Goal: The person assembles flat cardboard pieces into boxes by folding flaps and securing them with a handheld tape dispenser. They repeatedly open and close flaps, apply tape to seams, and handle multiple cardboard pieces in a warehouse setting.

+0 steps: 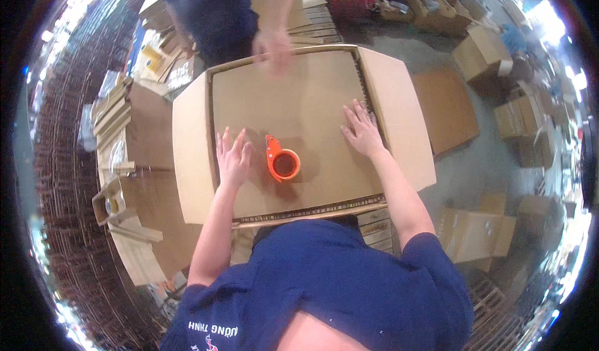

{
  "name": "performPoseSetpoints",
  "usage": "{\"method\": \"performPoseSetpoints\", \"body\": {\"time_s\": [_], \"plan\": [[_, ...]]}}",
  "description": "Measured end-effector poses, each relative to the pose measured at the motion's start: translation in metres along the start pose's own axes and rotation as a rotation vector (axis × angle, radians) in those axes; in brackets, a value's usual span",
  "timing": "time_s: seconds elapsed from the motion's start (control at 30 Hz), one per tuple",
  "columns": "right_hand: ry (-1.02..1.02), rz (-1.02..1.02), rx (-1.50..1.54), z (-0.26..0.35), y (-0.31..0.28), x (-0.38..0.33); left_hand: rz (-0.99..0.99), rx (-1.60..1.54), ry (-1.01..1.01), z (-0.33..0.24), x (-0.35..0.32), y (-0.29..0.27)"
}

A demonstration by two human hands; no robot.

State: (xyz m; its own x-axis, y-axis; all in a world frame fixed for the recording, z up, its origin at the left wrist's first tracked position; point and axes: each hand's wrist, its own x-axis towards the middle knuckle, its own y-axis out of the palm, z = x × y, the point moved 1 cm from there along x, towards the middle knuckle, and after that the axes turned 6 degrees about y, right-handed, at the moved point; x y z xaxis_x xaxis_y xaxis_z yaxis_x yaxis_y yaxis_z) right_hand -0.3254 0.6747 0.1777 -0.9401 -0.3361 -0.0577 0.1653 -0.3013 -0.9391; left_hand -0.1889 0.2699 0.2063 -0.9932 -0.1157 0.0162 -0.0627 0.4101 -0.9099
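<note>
A large cardboard box (pixel 399 114) stands before me with its left and right flaps folded outward. Inside it a flat brown cardboard sheet (pixel 281 95) covers the contents. My left hand (pixel 233 157) rests at the sheet's left side, fingers apart and holding nothing. Near the right edge my right hand (pixel 363 129) lies with spread fingers on the sheet. An orange tape dispenser (pixel 274 164) with a roll of tape sits on the sheet, just right of my left hand. What lies under the sheet is hidden.
Across the box stands another person (pixel 212 14), whose blurred hand (pixel 272 48) is over the far edge. Stacked cardboard (pixel 150 126) stands at the left. Brown cardboard (pixel 444 111) and several boxes (pixel 483 58) lie on the right. Wooden slats (pixel 377 226) show below the box.
</note>
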Motion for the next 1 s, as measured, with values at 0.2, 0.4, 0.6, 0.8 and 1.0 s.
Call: {"method": "performPoseSetpoints", "body": {"time_s": [0.2,0.4,0.6,0.8,1.0], "plan": [[-0.043,-0.002,-0.227,-0.008,0.047,-0.047,0.085,0.387,0.120,-0.007,-0.035,0.036],[-0.045,0.101,-0.111,0.015,0.015,-0.021,0.217,0.223,-0.013,0.022,-0.033,0.000],[-0.119,0.092,-0.126,0.000,0.016,0.011,0.072,0.385,-0.031,0.014,0.007,0.012],[-0.165,0.078,-0.145,0.010,0.031,-0.005,0.210,0.345,0.103,0.038,-0.012,-0.006],[-0.111,0.038,-0.197,0.026,0.040,0.004,0.033,0.289,0.276,0.036,-0.007,0.041]]}}
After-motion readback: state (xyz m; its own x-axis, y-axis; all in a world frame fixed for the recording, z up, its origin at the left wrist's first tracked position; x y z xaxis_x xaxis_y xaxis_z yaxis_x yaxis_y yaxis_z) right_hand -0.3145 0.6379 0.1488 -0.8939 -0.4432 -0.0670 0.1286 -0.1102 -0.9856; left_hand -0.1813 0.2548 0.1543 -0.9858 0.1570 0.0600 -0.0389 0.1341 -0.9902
